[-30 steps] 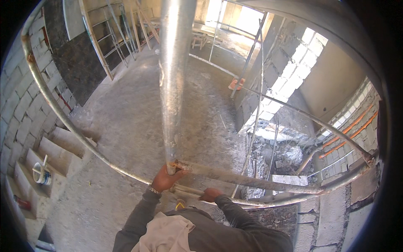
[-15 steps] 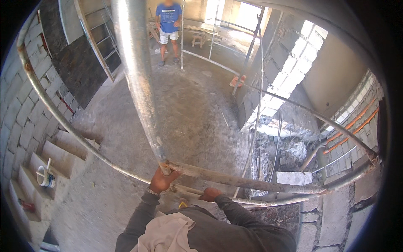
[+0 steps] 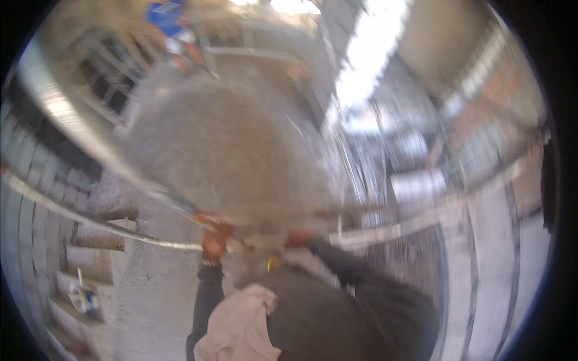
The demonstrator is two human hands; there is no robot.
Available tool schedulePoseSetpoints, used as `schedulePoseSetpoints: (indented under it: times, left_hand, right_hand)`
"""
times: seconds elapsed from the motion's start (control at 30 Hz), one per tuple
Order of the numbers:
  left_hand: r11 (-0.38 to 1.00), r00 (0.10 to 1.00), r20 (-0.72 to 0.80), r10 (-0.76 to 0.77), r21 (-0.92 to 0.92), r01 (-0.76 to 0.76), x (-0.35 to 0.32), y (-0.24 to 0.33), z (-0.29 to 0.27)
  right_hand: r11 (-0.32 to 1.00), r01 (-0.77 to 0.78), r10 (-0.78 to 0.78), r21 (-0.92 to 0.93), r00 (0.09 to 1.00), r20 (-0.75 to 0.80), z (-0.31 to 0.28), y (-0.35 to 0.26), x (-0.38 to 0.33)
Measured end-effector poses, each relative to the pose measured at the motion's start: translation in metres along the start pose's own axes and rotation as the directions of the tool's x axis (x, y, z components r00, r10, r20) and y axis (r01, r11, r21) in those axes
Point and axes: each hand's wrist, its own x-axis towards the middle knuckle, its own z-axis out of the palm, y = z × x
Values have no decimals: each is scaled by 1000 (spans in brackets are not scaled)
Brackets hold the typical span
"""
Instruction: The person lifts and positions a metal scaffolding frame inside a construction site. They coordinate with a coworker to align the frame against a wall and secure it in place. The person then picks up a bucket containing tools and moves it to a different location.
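Observation:
Motion blurs the whole view. My left hand is closed around the metal scaffold frame at its corner, where a thick upright pipe meets a crossbar. To its right my right hand is closed on a lower rail of the frame, its fingers smeared. A thin curved pipe runs leftward from beside my left hand. Just below and between my hands is a small yellow thing, too blurred to name.
A person in a blue shirt stands at the far left. Concrete steps with a white bucket are at the left. Rods and rubble lie right of the grey floor, beside a block wall.
My view has swung right, so the person, upright pipe and far wall appear further left and higher. Both hands stay at the frame. The picture is now blurred.

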Motion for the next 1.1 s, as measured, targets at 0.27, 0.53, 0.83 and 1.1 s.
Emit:
schedulePoseSetpoints:
  times: [0.27,0.53,0.83,1.1]
  left_hand:
    - [980,981,-145,-127,-171,101,10,80,37]
    - [997,994,-92,-55,-51,51,6,87,30]
    - [996,990,-127,-67,-74,58,6,89,46]
    - [976,975,-191,-113,-203,74,6,109,67]
  right_hand:
    - [930,-264,285,254,957,-46,-131,-67,-72]
    - [958,-254,252,134,967,32,-136,-71,-59]
    - [983,-98,85,152,992,90,-109,-37,-45]
    - [986,-119,97,115,979,178,-110,-5,-84]
